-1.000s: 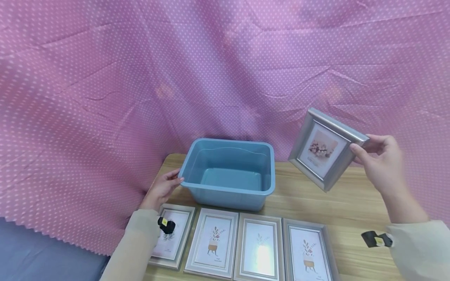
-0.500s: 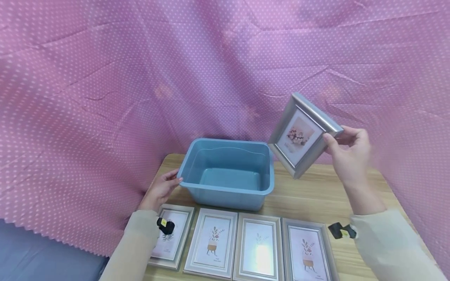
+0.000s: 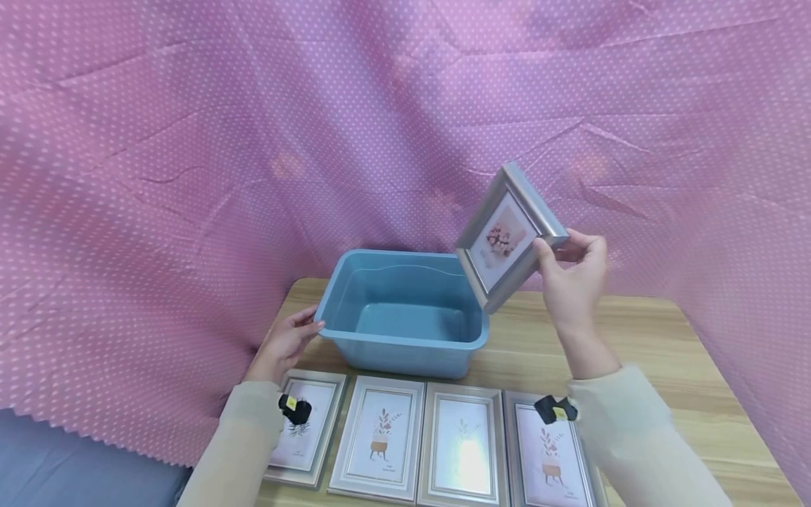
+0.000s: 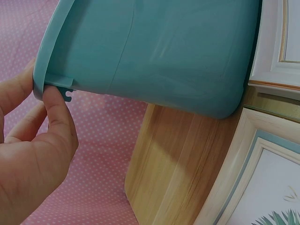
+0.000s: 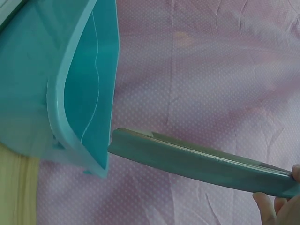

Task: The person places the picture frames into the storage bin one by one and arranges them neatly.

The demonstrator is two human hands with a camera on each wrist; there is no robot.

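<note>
My right hand (image 3: 573,282) pinches a silver picture frame (image 3: 500,243) by its right edge, thumb on the front. Tilted and raised, the frame overlaps the right rim of a blue plastic tub (image 3: 405,345) in the head view. In the right wrist view the picture frame (image 5: 201,161) is seen edge-on beside the tub's rim (image 5: 56,103). My left hand (image 3: 288,345) grips the tub's left rim, and the left wrist view shows the fingers (image 4: 58,112) pinching that rim. Nothing lies inside the visible part of the tub.
Several picture frames lie face up in a row along the front of the wooden table (image 3: 633,338), among them a white one (image 3: 380,436) and one with a plant print (image 3: 307,422) under the left wrist. A pink dotted cloth (image 3: 253,141) hangs behind.
My right hand has carried the silver picture frame leftward, from the right of the tub to its right rim, turning it more edge-on. The left hand stays on the rim.
</note>
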